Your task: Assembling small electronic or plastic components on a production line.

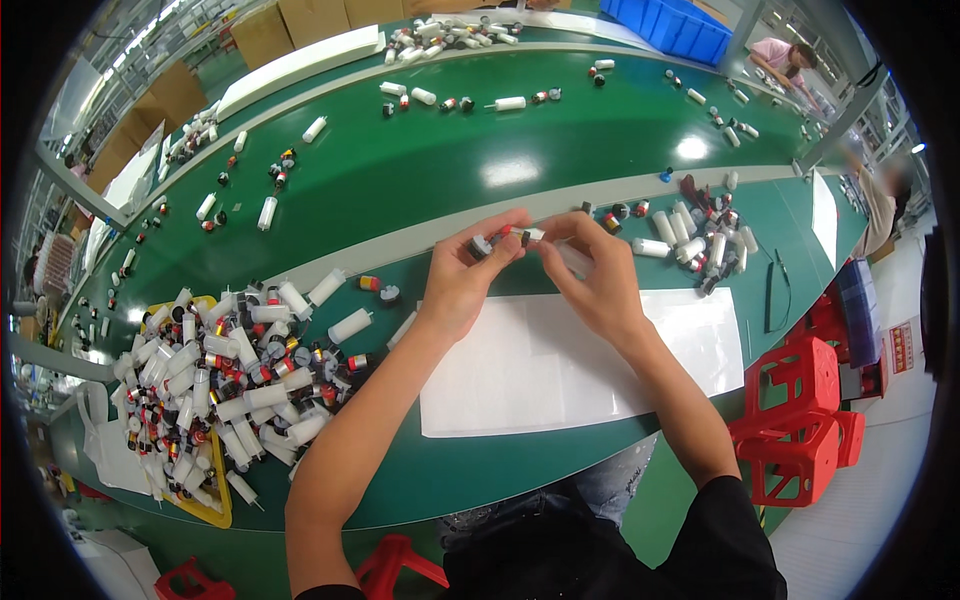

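Above a white sheet (540,370), my two hands meet. My left hand (462,275) is closed around a small red-and-black part with a grey cap (480,246), pinched between thumb and fingers. A short white tip (535,234) shows at the part's right end, close to the right fingertips. My right hand (603,280) is closed too, its fingers curled round a translucent white cylinder (575,260). Whether the two pieces are joined is hidden by the fingers. Beyond the right hand lie several loose white cylinders and red-and-black parts (715,245).
A heap of similar pieces (240,370) overflows a yellow tray (218,505) at the left. Beyond a pale rail runs a green conveyor belt (400,150) with scattered pieces. Red stools (800,380) stand at the right; a blue crate (670,28) sits at the back. Other people are farther off.
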### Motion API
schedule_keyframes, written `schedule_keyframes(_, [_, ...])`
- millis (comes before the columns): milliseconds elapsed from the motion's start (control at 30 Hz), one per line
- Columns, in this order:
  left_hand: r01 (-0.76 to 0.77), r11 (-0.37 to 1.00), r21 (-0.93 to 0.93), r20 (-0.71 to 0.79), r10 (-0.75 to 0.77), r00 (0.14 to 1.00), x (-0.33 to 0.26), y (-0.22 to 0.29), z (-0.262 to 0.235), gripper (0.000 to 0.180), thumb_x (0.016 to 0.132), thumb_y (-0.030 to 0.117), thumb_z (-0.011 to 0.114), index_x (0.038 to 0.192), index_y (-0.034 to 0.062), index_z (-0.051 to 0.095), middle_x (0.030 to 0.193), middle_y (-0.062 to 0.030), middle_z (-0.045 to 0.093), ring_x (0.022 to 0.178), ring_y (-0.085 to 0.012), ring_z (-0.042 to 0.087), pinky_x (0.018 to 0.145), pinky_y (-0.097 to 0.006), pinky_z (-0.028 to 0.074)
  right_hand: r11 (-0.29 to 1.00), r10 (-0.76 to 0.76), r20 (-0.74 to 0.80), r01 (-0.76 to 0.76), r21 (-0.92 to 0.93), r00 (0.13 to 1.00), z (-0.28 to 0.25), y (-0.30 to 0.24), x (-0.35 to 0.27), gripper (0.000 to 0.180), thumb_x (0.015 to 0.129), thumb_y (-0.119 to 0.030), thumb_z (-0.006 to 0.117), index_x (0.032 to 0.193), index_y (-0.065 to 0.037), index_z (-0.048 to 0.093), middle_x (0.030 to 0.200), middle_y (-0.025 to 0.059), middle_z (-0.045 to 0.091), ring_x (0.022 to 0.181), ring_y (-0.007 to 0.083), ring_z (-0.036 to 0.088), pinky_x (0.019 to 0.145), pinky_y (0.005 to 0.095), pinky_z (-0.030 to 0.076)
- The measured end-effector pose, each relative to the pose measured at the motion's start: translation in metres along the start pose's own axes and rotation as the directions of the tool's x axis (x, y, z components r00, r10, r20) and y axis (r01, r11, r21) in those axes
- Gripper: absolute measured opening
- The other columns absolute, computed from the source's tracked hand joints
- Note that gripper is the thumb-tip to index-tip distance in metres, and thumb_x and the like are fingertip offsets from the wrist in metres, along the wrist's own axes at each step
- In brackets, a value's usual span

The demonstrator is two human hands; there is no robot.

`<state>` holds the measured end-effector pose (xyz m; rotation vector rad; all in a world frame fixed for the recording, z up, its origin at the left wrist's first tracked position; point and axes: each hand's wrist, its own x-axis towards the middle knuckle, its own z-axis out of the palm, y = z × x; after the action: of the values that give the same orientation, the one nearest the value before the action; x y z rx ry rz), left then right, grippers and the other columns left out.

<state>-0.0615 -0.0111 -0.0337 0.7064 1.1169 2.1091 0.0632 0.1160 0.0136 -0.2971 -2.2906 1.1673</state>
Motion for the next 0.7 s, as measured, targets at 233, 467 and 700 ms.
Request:
schedule_keyframes(233, [-0.002,1.000,0.012,-0.088,0.003,0.996,-0.0035,-0.0018,0.0050,0.028,0.086,0.004,0.075,0.113,0.0000,0.070,0.104,-0.0075,0.070,0.087,-0.0114,0.062,0.085,-0.025,0.054,0.999,0.019,-0.106,-0.014,0.053,0.994,0.0064,-0.0018,-0.0057,0.012,0.086,-0.008,0.071,0.093,0.002,0.069,0.078,0.0101,0.069,0.068,0.0148,0.065,0.063,0.0273,0.052])
schedule_keyframes(467, [-0.067,0.971,0.231,-0.016,0.073,0.997,-0.0034,-0.0011,0.0073,0.019,0.086,0.006,0.076,0.104,-0.0001,0.074,0.097,-0.0041,0.072,0.083,-0.0067,0.061,0.075,-0.020,0.050,0.998,-0.070,-0.118,0.069,-0.012,0.991,0.0069,0.0036,-0.0055,0.012,0.086,-0.007,0.072,0.093,0.002,0.068,0.083,0.0117,0.070,0.070,0.0183,0.067,0.064,0.0289,0.053])
schedule_keyframes(700, [-0.039,0.987,0.155,-0.051,0.048,0.998,-0.0024,-0.0025,0.0067,0.019,0.093,0.012,0.070,0.106,-0.0009,0.074,0.100,-0.0068,0.073,0.082,-0.0086,0.064,0.078,-0.022,0.052,0.996,-0.089,-0.111,0.086,-0.035,0.990,0.0102,0.0010,-0.0050,0.011,0.086,-0.005,0.070,0.093,0.002,0.066,0.085,0.0133,0.070,0.072,0.0203,0.067,0.066,0.0304,0.053])
